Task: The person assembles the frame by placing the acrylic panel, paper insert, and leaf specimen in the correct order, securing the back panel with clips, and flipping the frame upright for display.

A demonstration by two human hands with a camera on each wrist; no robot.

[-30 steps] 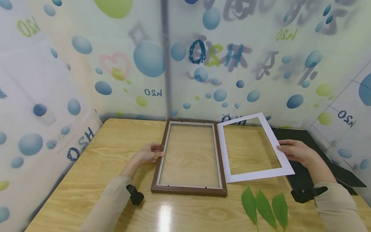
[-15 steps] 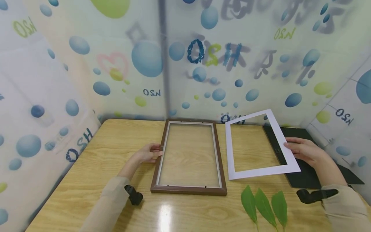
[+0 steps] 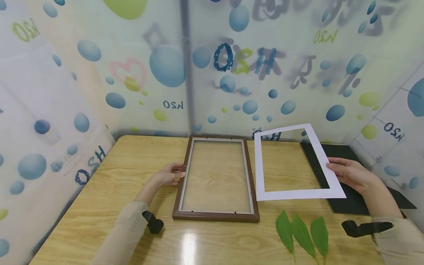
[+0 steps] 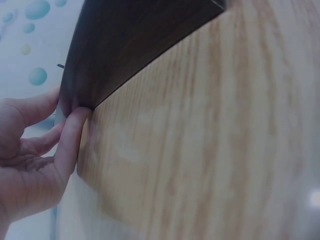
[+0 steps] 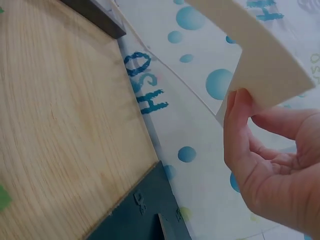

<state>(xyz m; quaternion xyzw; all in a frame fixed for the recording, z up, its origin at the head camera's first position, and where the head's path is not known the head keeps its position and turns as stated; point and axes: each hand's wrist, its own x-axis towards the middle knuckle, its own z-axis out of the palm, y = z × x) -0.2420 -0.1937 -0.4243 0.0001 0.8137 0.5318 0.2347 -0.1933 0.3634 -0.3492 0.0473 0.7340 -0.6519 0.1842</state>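
A brown picture frame (image 3: 215, 217) with a pale inner edge and a see-through pane lies on the wooden table. My left hand (image 3: 169, 175) holds the frame's left side; in the left wrist view, fingers (image 4: 75, 135) reach its lower edge by the tabletop. To the right of the frame, my right hand (image 3: 352, 175) pinches the right border of a white mat (image 3: 301, 194) with a large rectangular window. The mat is raised and tilted above the table. From the right wrist view, fingers and thumb meet on the mat's border (image 5: 270, 75).
Three green leaves (image 3: 303, 237) lie on the table in front of the mat. A black backing board (image 3: 347, 202) rests at the right, partly behind the mat and right hand. A printed curtain (image 3: 212, 92) stands along the table's back edge.
The right hand has shifted the mat rightward, away from the picture frame's right side, and its tilt has changed slightly. The left hand and the picture frame have stayed in place.
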